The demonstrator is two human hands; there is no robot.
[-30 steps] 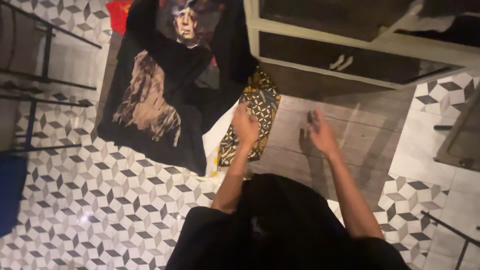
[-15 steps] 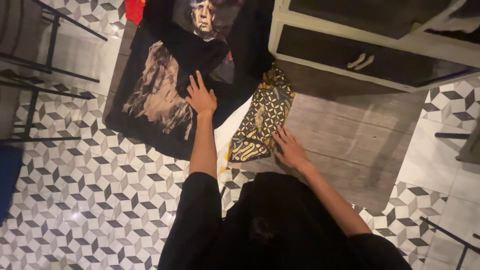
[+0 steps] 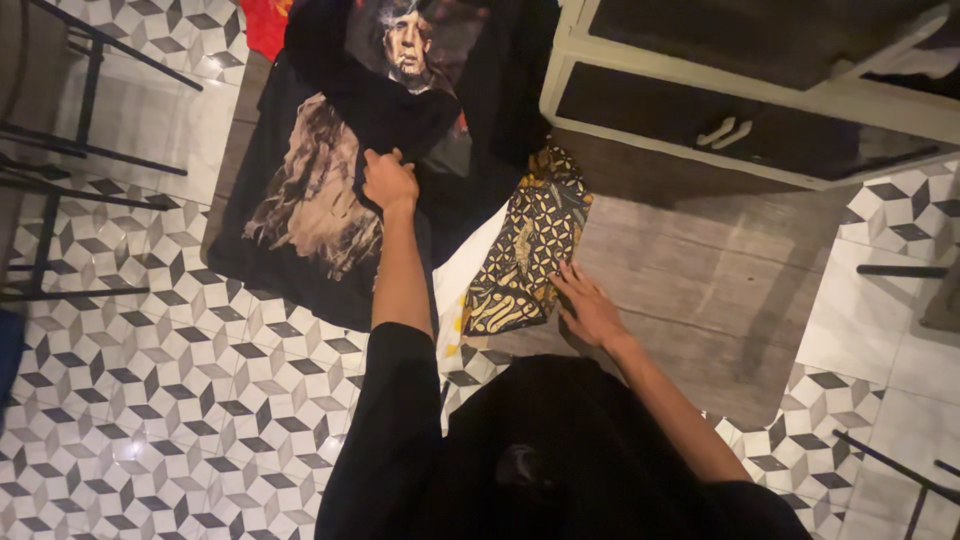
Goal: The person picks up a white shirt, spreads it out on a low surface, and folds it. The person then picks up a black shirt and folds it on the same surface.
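Now left hand [image 3: 388,182] grip pinching black printed shirt [image 3: 310,200], long axis away; right hand [image 3: 590,305] flat, open.

A black shirt [image 3: 300,200] is showing a tan print; the batik cloth [image 3: 525,255] is showing black-and-gold diamonds; grey-and-white cubes are patterning the floor [image 3: 150,400].

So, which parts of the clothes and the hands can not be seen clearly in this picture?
Head view only:
- Left hand: fingers curl into the black printed shirt; the grip is hidden.
- Second black shirt: cut off by the top edge.
- Red cloth: only a corner shows.
- White cloth: mostly covered by the patterned cloth.
- Right hand: palm hidden underneath.
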